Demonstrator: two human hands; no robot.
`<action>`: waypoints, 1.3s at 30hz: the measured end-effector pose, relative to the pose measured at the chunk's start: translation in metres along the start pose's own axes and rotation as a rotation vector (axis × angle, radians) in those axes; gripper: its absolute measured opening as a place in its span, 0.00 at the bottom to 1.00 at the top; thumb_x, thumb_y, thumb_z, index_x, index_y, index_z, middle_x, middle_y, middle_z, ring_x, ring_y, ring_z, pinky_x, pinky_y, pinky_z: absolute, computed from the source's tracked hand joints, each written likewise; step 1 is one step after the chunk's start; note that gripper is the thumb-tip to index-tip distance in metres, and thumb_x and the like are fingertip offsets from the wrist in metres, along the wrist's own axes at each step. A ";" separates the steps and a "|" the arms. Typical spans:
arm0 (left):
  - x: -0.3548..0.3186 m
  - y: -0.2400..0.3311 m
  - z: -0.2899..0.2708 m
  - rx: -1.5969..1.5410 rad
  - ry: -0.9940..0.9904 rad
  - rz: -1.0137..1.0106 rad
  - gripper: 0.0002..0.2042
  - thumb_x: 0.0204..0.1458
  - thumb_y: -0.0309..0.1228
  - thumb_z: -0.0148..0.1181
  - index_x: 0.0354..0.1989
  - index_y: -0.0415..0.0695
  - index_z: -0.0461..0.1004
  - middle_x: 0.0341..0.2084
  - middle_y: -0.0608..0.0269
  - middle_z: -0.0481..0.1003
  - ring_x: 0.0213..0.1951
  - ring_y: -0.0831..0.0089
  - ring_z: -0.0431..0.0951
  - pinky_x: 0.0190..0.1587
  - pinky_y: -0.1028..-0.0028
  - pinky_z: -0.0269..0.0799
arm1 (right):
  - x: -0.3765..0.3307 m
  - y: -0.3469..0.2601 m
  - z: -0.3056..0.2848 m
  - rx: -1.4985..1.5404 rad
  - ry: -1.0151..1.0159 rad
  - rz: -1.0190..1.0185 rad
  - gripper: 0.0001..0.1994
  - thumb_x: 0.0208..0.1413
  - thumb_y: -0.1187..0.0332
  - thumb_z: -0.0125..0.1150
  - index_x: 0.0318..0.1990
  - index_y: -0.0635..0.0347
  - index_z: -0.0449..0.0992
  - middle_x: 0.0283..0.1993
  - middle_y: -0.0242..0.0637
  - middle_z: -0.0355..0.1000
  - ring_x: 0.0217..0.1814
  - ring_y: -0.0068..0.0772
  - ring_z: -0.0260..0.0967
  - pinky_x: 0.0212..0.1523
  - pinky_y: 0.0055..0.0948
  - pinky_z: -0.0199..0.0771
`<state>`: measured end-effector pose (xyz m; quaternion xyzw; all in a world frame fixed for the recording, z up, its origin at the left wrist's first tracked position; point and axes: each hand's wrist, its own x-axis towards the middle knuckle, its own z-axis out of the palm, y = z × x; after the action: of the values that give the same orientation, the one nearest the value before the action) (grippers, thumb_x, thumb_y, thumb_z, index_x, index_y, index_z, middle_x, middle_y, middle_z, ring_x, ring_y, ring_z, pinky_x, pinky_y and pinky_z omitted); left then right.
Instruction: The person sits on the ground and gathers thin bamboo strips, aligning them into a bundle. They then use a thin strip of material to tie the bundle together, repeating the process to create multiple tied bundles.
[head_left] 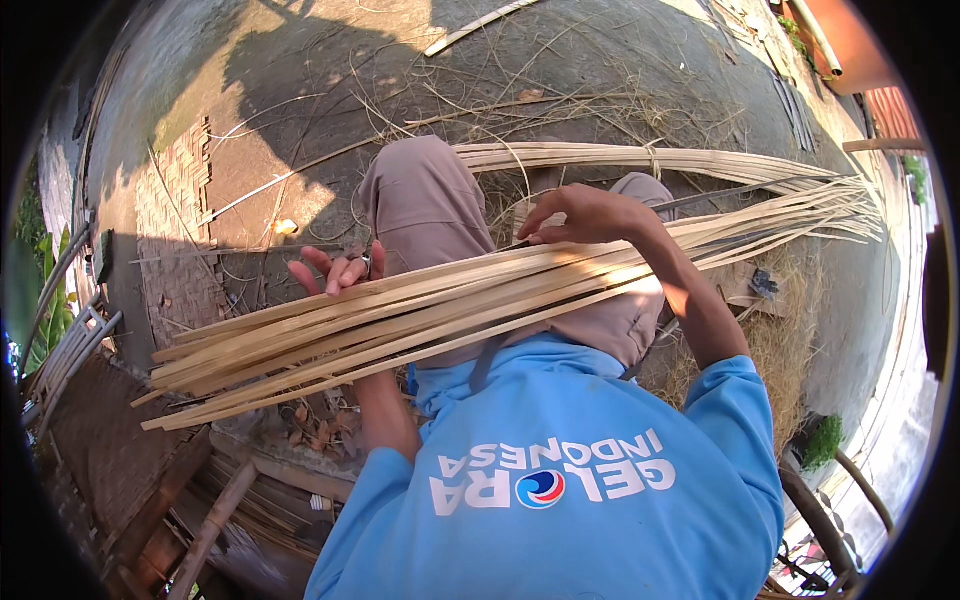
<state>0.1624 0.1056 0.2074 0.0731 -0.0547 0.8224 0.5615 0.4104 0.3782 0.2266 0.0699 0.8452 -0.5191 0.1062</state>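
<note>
A bundle of long, pale bamboo strips (400,318) lies slantwise across my lap, its left ends fanned out. My left forearm passes beneath it, and my left hand (345,270) curls its bent fingers over the bundle's far edge; the palm is hidden. My right hand (588,215) is above the bundle, thumb and fingers pinched together at its far edge. A thin dark strip (745,189) runs from the right toward that pinch, but I cannot make out exactly what the fingertips hold. A second bundle of pale strips (580,153) lies beyond my knees, tied near its right part.
A woven bamboo mat (178,225) lies on the ground at the left. Thin shavings (620,115) litter the ground ahead, with more fibre (785,345) heaped at the right. Wooden poles (215,525) stand at the lower left. A loose pale strip (480,26) lies far off.
</note>
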 end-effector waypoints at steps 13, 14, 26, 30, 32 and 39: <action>0.003 -0.002 0.002 0.155 -0.031 -0.002 0.33 0.69 0.58 0.28 0.59 0.50 0.76 0.26 0.60 0.75 0.48 0.60 0.75 0.76 0.52 0.38 | 0.029 -0.015 -0.015 -0.343 -0.069 0.087 0.10 0.54 0.63 0.69 0.38 0.58 0.78 0.33 0.35 0.78 0.36 0.36 0.76 0.34 0.39 0.73; 0.001 -0.002 -0.003 0.155 -0.021 0.021 0.33 0.69 0.58 0.27 0.59 0.51 0.76 0.28 0.61 0.75 0.49 0.60 0.74 0.76 0.52 0.39 | 0.024 -0.008 -0.010 -0.419 0.061 -0.040 0.11 0.54 0.63 0.69 0.37 0.58 0.76 0.32 0.34 0.76 0.36 0.37 0.76 0.34 0.40 0.72; 0.005 0.001 -0.004 0.203 -0.020 0.082 0.28 0.70 0.56 0.30 0.54 0.57 0.80 0.35 0.64 0.76 0.54 0.57 0.73 0.75 0.49 0.44 | 0.002 0.017 0.028 -0.253 0.297 -0.282 0.10 0.63 0.67 0.57 0.47 0.63 0.75 0.37 0.44 0.76 0.37 0.49 0.75 0.36 0.43 0.74; -0.002 -0.005 0.007 0.202 0.143 0.168 0.26 0.70 0.54 0.34 0.49 0.56 0.82 0.36 0.64 0.76 0.53 0.58 0.74 0.75 0.50 0.46 | 0.008 -0.009 0.007 0.012 0.069 -0.017 0.15 0.67 0.60 0.56 0.39 0.67 0.75 0.28 0.45 0.71 0.29 0.41 0.66 0.31 0.38 0.66; 0.001 -0.011 0.014 0.248 0.192 0.190 0.25 0.70 0.53 0.36 0.47 0.55 0.82 0.36 0.64 0.76 0.53 0.58 0.75 0.74 0.50 0.47 | 0.012 -0.002 0.000 0.084 0.036 -0.037 0.19 0.68 0.57 0.55 0.36 0.68 0.75 0.24 0.44 0.69 0.27 0.36 0.62 0.30 0.36 0.64; -0.003 0.019 -0.021 0.234 0.001 0.072 0.29 0.72 0.48 0.30 0.32 0.48 0.79 0.23 0.65 0.74 0.36 0.67 0.73 0.59 0.60 0.61 | 0.033 0.025 0.024 0.371 -0.062 0.165 0.21 0.67 0.50 0.57 0.36 0.61 0.81 0.25 0.26 0.73 0.30 0.17 0.63 0.34 0.29 0.66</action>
<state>0.1444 0.0992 0.1856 0.1358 0.0394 0.8429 0.5192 0.3871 0.3681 0.1861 0.1412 0.7227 -0.6574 0.1598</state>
